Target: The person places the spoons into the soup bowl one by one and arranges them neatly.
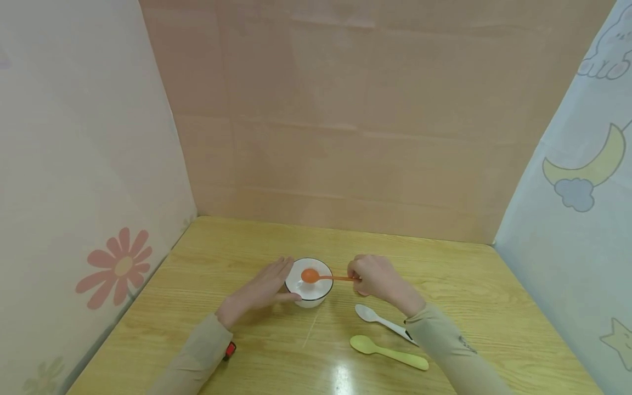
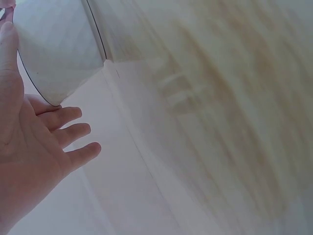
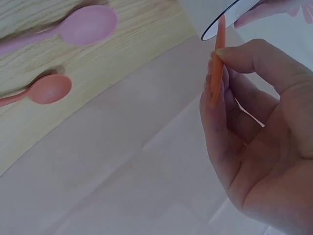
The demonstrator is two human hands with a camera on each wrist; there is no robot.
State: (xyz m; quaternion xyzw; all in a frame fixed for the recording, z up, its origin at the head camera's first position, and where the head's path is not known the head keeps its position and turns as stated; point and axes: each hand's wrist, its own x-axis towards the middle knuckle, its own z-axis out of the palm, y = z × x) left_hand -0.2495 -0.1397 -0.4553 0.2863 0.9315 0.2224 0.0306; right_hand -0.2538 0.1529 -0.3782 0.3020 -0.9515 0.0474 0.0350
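My right hand pinches the handle of an orange spoon between thumb and fingers. The spoon's head lies over the inside of a white bowl with a dark rim. Against the left side of that bowl rests my left hand, fingers stretched along its far side and thumb by the near rim. In the right wrist view a pink spoon and a coral spoon lie on the table; the right hand mostly covers that area in the head view.
Nearer me on the wooden table lie a white spoon, its handle end partly behind my right sleeve, and a yellow spoon. A small red and black object shows beside my left sleeve. Cloth-covered walls border the table's back and sides.
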